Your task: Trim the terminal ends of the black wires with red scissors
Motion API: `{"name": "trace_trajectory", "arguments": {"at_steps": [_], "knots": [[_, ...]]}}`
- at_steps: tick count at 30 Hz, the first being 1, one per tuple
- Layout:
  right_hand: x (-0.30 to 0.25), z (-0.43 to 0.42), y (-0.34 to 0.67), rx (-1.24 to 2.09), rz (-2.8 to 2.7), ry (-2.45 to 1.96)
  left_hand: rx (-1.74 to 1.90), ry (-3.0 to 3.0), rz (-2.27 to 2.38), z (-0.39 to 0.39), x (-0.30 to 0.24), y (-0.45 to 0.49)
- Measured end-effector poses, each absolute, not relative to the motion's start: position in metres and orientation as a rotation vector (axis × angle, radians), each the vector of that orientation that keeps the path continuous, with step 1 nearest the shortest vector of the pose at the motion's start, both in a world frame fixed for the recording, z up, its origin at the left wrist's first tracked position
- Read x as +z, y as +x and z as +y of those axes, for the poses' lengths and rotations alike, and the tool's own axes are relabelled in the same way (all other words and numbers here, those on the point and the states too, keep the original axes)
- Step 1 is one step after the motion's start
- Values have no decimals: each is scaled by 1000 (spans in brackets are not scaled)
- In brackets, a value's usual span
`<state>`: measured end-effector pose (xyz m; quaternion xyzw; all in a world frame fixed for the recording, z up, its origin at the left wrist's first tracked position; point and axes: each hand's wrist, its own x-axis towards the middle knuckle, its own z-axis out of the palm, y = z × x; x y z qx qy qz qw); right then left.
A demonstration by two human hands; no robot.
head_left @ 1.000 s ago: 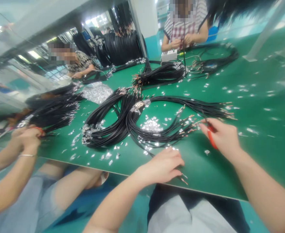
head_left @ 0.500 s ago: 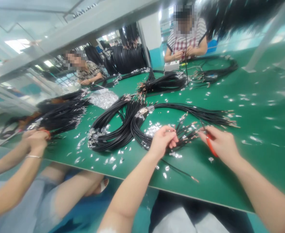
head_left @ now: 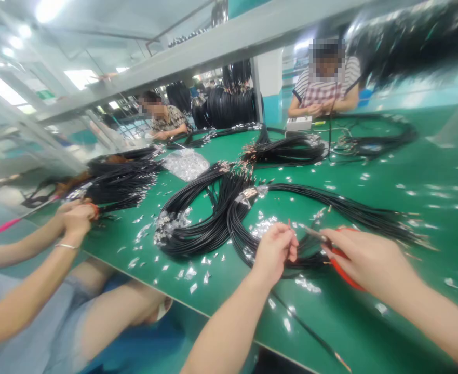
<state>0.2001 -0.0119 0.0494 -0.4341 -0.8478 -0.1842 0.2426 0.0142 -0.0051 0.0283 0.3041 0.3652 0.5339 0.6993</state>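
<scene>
Pinched in my left hand (head_left: 274, 250) is the end of a black cable (head_left: 309, 331); a copper-coloured tip shows above the fingers. The cable runs out beneath the hand toward the table's front edge and ends in bare copper. My right hand (head_left: 369, 257) grips red-handled scissors (head_left: 344, 271), their blades pointing left at the tip in my left hand. A small gap shows between blades and fingers. Just behind both hands, a looped bundle of black cables (head_left: 237, 228) lies on the green table (head_left: 400, 296), partly hidden by my left hand.
Silvery foil scraps (head_left: 192, 272) are scattered over the table. A clear bag (head_left: 186, 163) of them lies farther back. On the left, a co-worker's hands (head_left: 79, 215) hold an orange-handled tool by a cable pile (head_left: 123, 174). Two other people sit across the table.
The view has shifted, so the scene sits lower and farther right. The scissors are turned, with their blades now aimed at the cable tip, and more of the red handles shows.
</scene>
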Motion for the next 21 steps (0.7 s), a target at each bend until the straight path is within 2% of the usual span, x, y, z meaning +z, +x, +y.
{"name": "trace_trajectory", "arguments": {"at_steps": [8,21], "knots": [[74,-2,169,-876,-2518,-1079,1269,654,941,0,25,12],[74,-4,170,-935,-2560,-1113,1252,695,1023,-2,25,14]]}}
